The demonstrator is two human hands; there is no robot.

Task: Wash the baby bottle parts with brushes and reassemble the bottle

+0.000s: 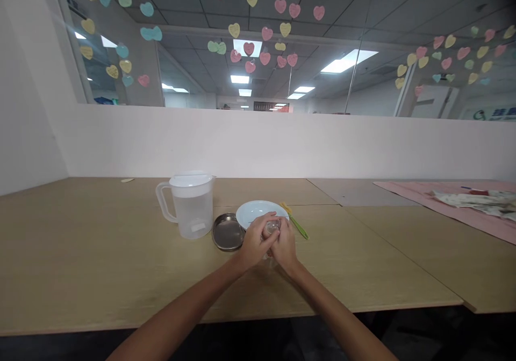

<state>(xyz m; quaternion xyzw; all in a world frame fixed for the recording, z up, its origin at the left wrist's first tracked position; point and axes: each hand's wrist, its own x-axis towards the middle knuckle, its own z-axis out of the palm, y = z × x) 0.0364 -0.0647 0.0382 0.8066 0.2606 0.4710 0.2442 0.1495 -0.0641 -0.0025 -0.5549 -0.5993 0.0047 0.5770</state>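
Note:
My left hand [255, 240] and my right hand [285, 245] are wrapped together round a small clear glass [273, 226] that stands on the wooden table [100, 253]. Only the glass's rim shows between my fingers. Just behind my hands sits a white bowl [253, 212]. A small round metal dish [227, 232] lies to the left of my hands. A clear plastic jug [190, 204] with a white lid and water in it stands further left. A green and yellow utensil [297, 223] lies to the right of the bowl.
A pink cloth [451, 205] with a patterned fabric [479, 199] on it covers the far right of the table. A low white wall [282, 140] runs behind the table, with glass above bearing heart stickers. The table's front edge is near my forearms.

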